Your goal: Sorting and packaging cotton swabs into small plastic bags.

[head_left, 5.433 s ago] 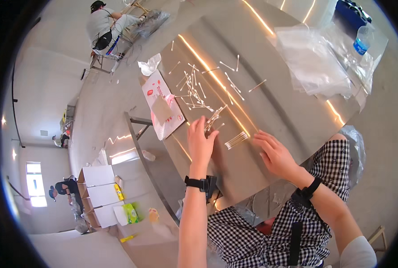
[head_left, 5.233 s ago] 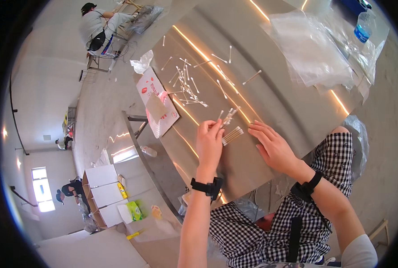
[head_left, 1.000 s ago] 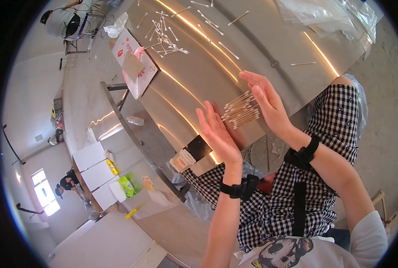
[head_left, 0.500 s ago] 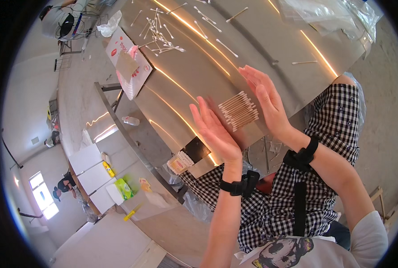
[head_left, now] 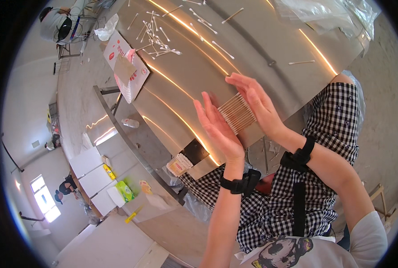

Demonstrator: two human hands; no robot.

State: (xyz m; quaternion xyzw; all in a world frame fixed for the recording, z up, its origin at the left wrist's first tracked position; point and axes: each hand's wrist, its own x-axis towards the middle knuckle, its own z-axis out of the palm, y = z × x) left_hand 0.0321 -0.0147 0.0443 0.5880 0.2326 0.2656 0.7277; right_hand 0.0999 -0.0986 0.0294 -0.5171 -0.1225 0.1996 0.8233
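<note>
Metal tabletop [head_left: 264, 49] bears aligned swabs [head_left: 237, 114] between left hand [head_left: 220, 133] and right hand [head_left: 260, 106].

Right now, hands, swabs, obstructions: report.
Left hand, right hand: open, flanking aligned white-tipped tan cotton swabs. Loose cotton swabs scattered farther out, not between hands.

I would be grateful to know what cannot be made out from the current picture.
All in the head view:
- Right-end tips of the lined-up cotton swabs: covered by the right hand.
- Exact count in the loose swab pile: the swabs overlap and are small.
- Far side of the clear plastic bags: cut off by the top edge.
- Details of the seated co-worker: partly cut off by the top edge.
</note>
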